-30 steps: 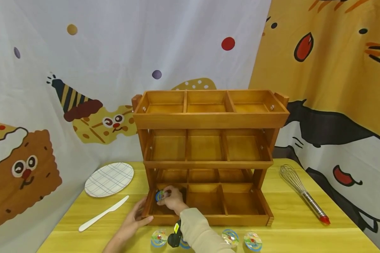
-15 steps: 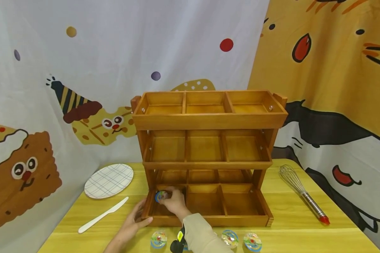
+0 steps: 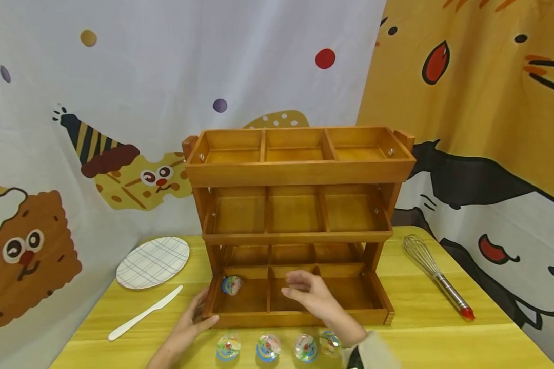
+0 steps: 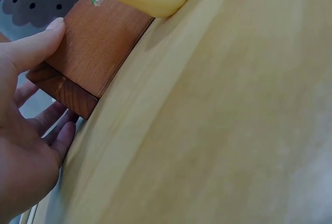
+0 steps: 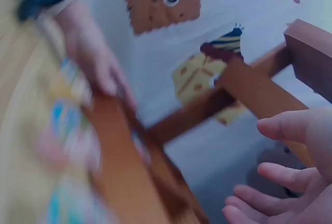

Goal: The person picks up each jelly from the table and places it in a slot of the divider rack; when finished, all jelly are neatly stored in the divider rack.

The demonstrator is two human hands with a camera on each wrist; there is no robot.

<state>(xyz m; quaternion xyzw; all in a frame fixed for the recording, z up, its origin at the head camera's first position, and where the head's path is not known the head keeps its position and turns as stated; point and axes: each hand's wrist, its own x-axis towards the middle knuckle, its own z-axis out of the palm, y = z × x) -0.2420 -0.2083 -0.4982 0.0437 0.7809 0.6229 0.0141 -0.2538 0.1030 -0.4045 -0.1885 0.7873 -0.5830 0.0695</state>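
Gripping the left front corner of the wooden rack's [image 3: 300,177] bottom tray [image 3: 300,320]: left hand [image 3: 184,328]. Thumb on the front board, fingers bent round the outer side, per left wrist view. Reads as a brace, so the rack doesn't skate on the table [image 3: 443,348] if knocked. Corner hold also keeps that hand out of the compartments.

Right hand [image 3: 311,294] holds nothing. Fingers loosely bent, thumb well apart from them, hanging over the middle bottom compartment [image 3: 281,304]. Can't tell if it touches the divider under it.

Cups: one lidded cup [image 3: 232,285] is in the bottom-left compartment [image 3: 244,303], tucked into the back left corner, printed lid facing the camera. Corner spot likely leaves room beside it and gives two walls against sliding. Exact tilt: can't tell. Four more cups [image 3: 268,348] sit on the table in a loose row just in front of the rack, probably for short reach. Rightmost is just beside the right hand's wrist; contact unclear. Right wrist view too blurred to help.

Around: checked plate [image 3: 153,262] and white knife [image 3: 145,313] left of the rack, whisk [image 3: 438,277] to the right, handle end nearer the person. All well apart from the cups, presumably to keep the front strip workable.
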